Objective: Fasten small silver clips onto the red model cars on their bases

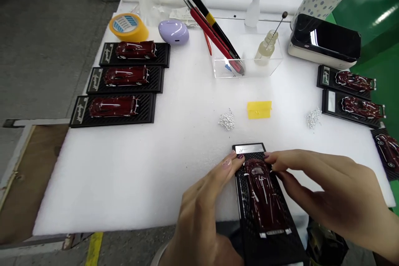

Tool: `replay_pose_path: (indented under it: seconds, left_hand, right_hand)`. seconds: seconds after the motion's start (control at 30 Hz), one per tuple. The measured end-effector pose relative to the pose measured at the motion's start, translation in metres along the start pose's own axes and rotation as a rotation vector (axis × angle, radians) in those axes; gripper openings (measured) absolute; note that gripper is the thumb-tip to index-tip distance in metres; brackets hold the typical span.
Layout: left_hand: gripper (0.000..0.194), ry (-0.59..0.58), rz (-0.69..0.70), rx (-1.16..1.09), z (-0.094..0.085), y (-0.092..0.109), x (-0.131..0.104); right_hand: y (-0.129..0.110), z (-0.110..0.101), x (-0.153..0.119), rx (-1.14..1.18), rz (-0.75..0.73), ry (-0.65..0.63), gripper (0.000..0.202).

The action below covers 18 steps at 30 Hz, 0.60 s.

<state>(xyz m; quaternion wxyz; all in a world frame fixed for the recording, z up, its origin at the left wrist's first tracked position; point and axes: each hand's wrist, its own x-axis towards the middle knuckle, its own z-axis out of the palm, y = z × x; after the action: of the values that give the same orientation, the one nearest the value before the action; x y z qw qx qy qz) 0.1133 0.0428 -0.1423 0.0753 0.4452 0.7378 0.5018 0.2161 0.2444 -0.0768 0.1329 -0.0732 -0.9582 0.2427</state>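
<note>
Our left hand holds the display base at the bench edge. Our right hand pinches narrowly beside the model car; contents cannot be confirmed. The car is seated on the base; small silver parts lie loose, unfitted.

No lettering is legible with certainty. Cursive script, too small to read, marks the nameplates of the left-hand display bases; the nearest nameplate bears an R-like character; print on the tape roll's label is unreadable.
</note>
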Motion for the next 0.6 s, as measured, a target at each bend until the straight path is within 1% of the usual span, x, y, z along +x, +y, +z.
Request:
replay_pose_path:
  seconds: [0.1,0.17,0.23,0.47,0.6]
  left_hand:
    - [0.073,0.015,-0.026,0.01,0.0018,0.0033,-0.0009]
    - [0.068,0.038,-0.043,0.023,0.0034,0.0051,-0.0002]
    - [0.066,0.059,-0.043,0.034,0.0046,0.0065,0.0006]
    - [0.08,0.079,-0.059,-0.001,0.0073,0.0087,0.0013]
    - [0.079,0.083,-0.076,-0.034,0.0085,0.0089,0.0022]
  right_hand:
    - [0.0036,0.0047,0.0026,-0.023,-0.023,-0.006,0.013]
    - [0.0038,0.0058,0.0034,-0.033,-0.033,-0.007,0.013]
    - [0.0028,0.0057,0.0034,-0.047,-0.038,0.001,0.013]
    - [0.0019,0.0038,0.0045,-0.074,-0.06,-0.01,0.012]
    - [0.0038,0.003,0.0038,-0.071,-0.069,-0.047,0.012]
